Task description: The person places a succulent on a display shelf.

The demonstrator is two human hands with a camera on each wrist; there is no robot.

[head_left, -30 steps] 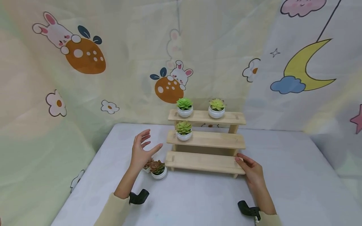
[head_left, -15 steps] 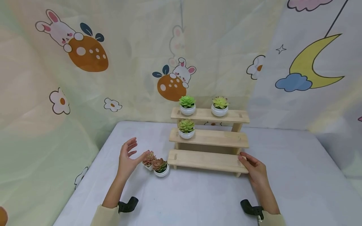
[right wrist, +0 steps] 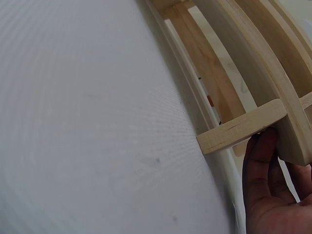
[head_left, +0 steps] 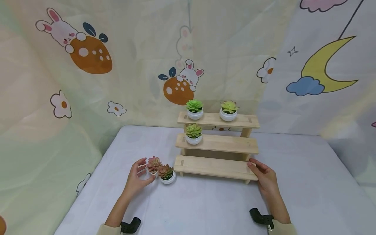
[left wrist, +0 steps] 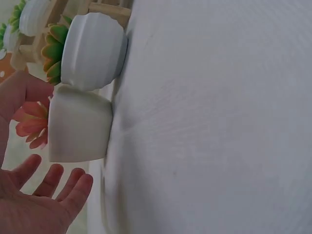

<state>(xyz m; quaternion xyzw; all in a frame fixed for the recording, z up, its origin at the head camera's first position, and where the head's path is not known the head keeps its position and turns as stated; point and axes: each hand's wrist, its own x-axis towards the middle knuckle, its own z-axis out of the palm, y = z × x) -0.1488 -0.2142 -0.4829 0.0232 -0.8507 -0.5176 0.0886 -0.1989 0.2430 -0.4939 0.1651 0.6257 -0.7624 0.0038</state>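
Note:
A pinkish succulent (head_left: 153, 163) in a squarish white pot (left wrist: 80, 126) stands on the table at the left. Around it my left hand (head_left: 136, 179) spreads its thumb and fingers; the thumb is right at the rim, while a gap shows between the other fingers and the pot. Beside it, touching or nearly so, is a brownish succulent (head_left: 165, 172) in a round white pot (left wrist: 95, 51). With thumb on top and fingers underneath, my right hand (head_left: 265, 178) grips the right end of the lowest step of a three-tier wooden plant stand (head_left: 215, 167).
Two potted green succulents, one at the left (head_left: 194, 109) and one at the right (head_left: 228, 110), sit on the top tier. Another green succulent (head_left: 194, 133) sits at the left of the middle tier. A white cloth covers the table (head_left: 205, 209); a printed curtain (head_left: 141, 75) hangs behind.
My left hand first drew back leftward, then came down and in to the pinkish succulent. The right hand keeps its grip on the stand. The head view shifted slightly.

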